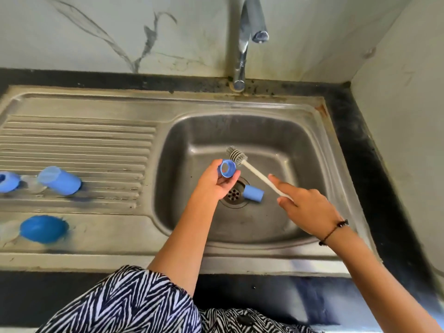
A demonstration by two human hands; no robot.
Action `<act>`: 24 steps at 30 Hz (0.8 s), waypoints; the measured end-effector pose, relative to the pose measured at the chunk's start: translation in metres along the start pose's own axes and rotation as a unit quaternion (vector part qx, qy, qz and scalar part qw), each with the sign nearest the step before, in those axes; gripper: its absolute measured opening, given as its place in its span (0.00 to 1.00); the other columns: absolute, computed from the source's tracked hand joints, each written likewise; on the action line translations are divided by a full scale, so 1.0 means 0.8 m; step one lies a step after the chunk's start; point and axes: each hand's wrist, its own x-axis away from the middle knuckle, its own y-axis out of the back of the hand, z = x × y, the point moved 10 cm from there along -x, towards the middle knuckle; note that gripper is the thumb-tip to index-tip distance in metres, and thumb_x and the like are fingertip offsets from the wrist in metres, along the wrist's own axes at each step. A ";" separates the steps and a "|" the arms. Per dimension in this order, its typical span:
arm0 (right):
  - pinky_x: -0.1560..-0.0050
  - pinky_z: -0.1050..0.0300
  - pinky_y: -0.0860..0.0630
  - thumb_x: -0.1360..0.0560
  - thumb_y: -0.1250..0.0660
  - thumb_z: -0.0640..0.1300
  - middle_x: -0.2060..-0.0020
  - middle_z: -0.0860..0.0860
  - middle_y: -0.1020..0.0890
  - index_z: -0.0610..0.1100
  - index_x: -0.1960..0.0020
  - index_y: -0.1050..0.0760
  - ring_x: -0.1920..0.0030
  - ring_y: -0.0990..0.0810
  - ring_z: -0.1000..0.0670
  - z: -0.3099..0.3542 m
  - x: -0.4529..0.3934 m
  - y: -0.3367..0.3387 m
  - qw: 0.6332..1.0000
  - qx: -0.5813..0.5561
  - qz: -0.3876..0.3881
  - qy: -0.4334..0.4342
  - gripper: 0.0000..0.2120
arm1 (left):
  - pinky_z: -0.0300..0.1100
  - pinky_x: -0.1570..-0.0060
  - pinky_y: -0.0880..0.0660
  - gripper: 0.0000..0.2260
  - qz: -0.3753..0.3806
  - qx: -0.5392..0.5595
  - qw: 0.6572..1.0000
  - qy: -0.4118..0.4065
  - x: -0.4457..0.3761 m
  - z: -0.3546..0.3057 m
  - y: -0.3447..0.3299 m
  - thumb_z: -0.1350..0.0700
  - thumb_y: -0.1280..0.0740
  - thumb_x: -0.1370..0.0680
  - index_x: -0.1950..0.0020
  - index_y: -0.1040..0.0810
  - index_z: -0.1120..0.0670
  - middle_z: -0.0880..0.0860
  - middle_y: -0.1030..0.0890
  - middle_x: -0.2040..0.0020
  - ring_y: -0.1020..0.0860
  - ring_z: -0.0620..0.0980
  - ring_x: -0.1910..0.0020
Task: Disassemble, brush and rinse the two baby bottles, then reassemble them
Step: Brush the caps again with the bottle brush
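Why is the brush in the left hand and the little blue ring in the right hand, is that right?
Not quite, the hands are swapped. The head view shows the left hand pinching the little blue ring and the right hand holding the brush by its handle, both over the sink.

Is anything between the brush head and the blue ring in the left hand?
Nothing visible. The brush head sits just right of and above the blue ring, which the left hand holds over the sink. The right hand holds the handle.
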 end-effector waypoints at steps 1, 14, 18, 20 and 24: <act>0.52 0.48 0.25 0.21 0.46 0.51 0.56 0.45 0.22 0.71 0.30 0.49 0.52 0.23 0.39 0.005 0.006 0.002 1.000 0.014 0.003 0.006 0.25 | 0.51 0.61 0.20 0.08 0.001 0.011 1.000 -0.001 0.004 -0.004 0.001 0.58 0.34 0.23 0.57 0.27 0.63 0.62 0.24 0.57 0.24 0.57 0.58; 0.64 0.55 0.36 0.20 0.51 0.39 0.49 0.47 0.22 0.55 0.23 0.58 0.51 0.20 0.44 0.080 0.046 0.012 0.947 0.312 -0.059 0.054 0.30 | 0.46 0.49 0.26 0.08 0.046 -0.069 0.995 -0.063 0.042 -0.007 -0.015 0.56 0.38 0.20 0.50 0.28 0.62 0.60 0.23 0.57 0.23 0.55 0.60; 0.61 0.54 0.34 0.19 0.51 0.43 0.47 0.44 0.22 0.55 0.23 0.56 0.49 0.21 0.41 0.089 0.045 0.003 0.960 0.266 -0.056 0.063 0.27 | 0.49 0.41 0.28 0.09 0.066 -0.009 0.994 -0.089 0.049 -0.015 -0.023 0.58 0.40 0.19 0.53 0.28 0.64 0.60 0.24 0.57 0.23 0.55 0.59; 0.60 0.55 0.28 0.19 0.47 0.45 0.49 0.44 0.20 0.60 0.25 0.47 0.51 0.20 0.44 0.073 0.031 -0.003 0.995 0.084 -0.025 0.038 0.25 | 0.51 0.37 0.29 0.10 0.078 0.049 0.990 -0.107 0.052 -0.022 -0.024 0.59 0.41 0.18 0.55 0.28 0.65 0.61 0.24 0.57 0.24 0.56 0.58; 0.81 0.65 0.41 0.20 0.44 0.40 0.75 0.49 0.35 0.60 0.33 0.32 0.82 0.40 0.54 0.051 0.019 -0.047 0.884 -0.442 0.142 -0.055 0.20 | 0.53 0.36 0.29 0.11 0.118 0.159 0.974 -0.110 0.057 -0.030 -0.027 0.59 0.40 0.19 0.54 0.26 0.66 0.65 0.23 0.55 0.22 0.61 0.55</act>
